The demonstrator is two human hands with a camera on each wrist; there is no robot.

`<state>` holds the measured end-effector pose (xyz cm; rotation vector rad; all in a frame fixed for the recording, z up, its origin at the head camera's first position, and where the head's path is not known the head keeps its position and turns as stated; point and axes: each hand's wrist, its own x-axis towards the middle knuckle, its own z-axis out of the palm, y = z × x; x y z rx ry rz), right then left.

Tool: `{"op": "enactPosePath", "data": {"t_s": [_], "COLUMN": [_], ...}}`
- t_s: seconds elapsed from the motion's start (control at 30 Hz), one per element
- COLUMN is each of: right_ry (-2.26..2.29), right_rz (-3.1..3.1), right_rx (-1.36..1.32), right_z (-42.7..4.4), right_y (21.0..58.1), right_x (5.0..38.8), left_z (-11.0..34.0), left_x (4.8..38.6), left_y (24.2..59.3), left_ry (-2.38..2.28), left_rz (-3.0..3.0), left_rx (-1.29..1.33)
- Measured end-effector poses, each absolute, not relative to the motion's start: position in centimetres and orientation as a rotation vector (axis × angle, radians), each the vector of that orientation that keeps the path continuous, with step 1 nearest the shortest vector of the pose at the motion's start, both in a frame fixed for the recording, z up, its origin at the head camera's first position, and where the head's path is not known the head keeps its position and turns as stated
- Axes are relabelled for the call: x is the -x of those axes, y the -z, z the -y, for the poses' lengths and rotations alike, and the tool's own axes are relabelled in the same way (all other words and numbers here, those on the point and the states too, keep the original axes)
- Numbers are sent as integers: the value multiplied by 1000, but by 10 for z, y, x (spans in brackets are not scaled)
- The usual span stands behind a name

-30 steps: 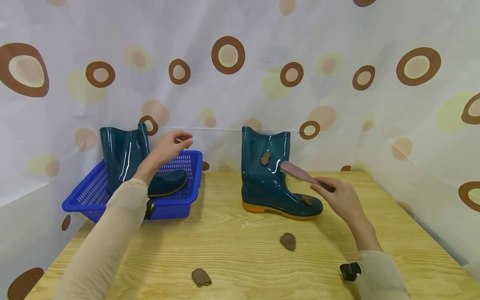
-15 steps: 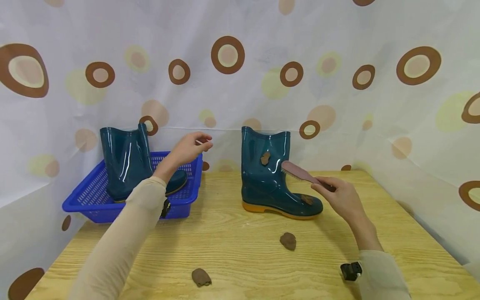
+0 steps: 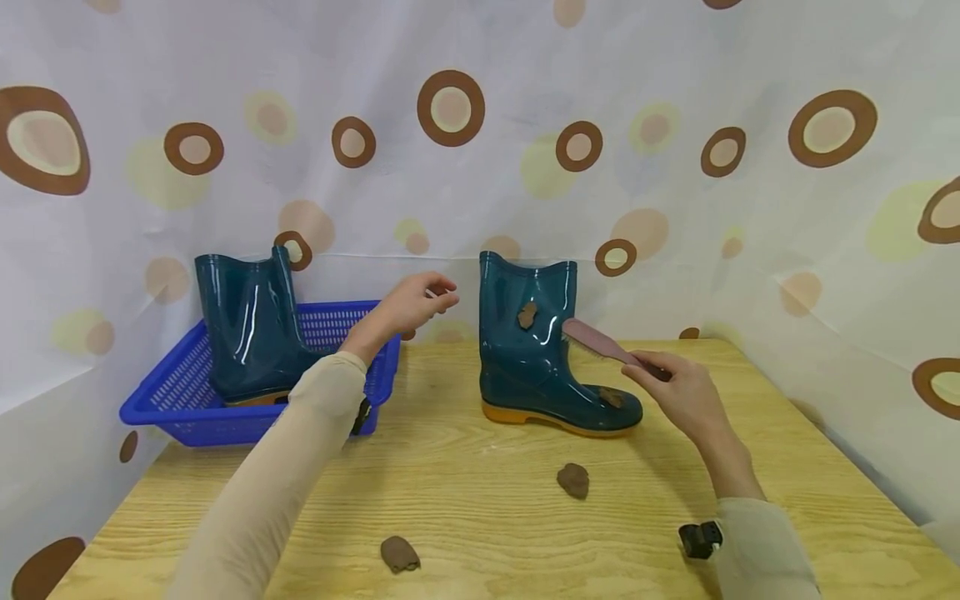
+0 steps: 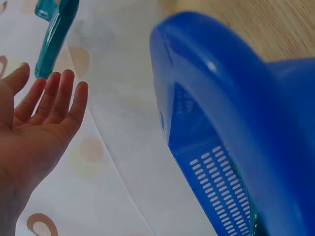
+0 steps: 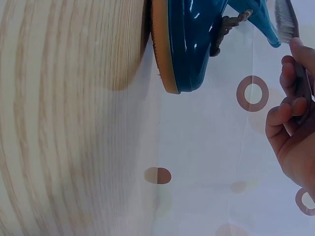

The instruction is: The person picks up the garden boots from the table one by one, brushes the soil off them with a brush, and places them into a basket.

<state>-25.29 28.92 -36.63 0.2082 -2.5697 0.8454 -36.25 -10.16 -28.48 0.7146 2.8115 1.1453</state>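
Observation:
A dark teal rubber boot (image 3: 525, 358) with an orange sole stands upright on the table. Brown lumps cling to it, one on the shaft (image 3: 527, 315) and one on the toe (image 3: 611, 397). My right hand (image 3: 678, 396) grips the handle of a brush (image 3: 596, 340), its bristle end by the front of the shaft; contact is unclear. My left hand (image 3: 412, 304) is raised left of the boot's shaft, apart from it. In the left wrist view its fingers (image 4: 61, 98) are loosely extended and hold nothing.
A blue plastic basket (image 3: 168, 408) at the left holds a second teal boot (image 3: 251, 333). Two flat brown lumps lie on the wooden table (image 3: 487, 517), one at the front (image 3: 400, 554) and one nearer the boot (image 3: 573, 481). A patterned sheet (image 3: 517, 75) hangs behind.
My left hand has moved right and slightly down, from over the basket toward the standing boot. The right hand and brush have hardly moved.

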Motion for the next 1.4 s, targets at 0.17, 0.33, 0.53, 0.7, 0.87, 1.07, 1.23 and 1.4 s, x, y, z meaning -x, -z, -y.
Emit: {"op": "enactPosePath", "data": {"t_s": [0.17, 0.33, 0.53, 0.7, 0.87, 1.07, 1.23, 1.4], "right_ry": [-858, -874, -870, -880, -880, -884, -892, -899], "right_rz": [2556, 2559, 2562, 2568, 2567, 2566, 2568, 2571], "right_rx": [-226, -217, -213, -206, -203, -206, -205, -193], "right_z": [-288, -288, -289, -289, -290, -290, -291, -292], "right_y": [366, 368, 369, 369, 368, 366, 364, 364], "right_x": [255, 256, 254, 253, 253, 253, 252, 251], "left_z": [96, 89, 78, 73, 68, 60, 55, 52], "left_x": [365, 368, 371, 371, 371, 370, 372, 374], "left_y": [290, 295, 301, 304, 307, 305, 307, 308], "left_ry": [-1129, -1109, -1097, -1052, -1050, -1086, -1088, -1072], "left_rz": [-2813, -2812, -2783, -2805, -2776, -2730, -2728, -2731], "left_rx": [-710, -683, -645, -627, -629, -618, -617, -616]}}
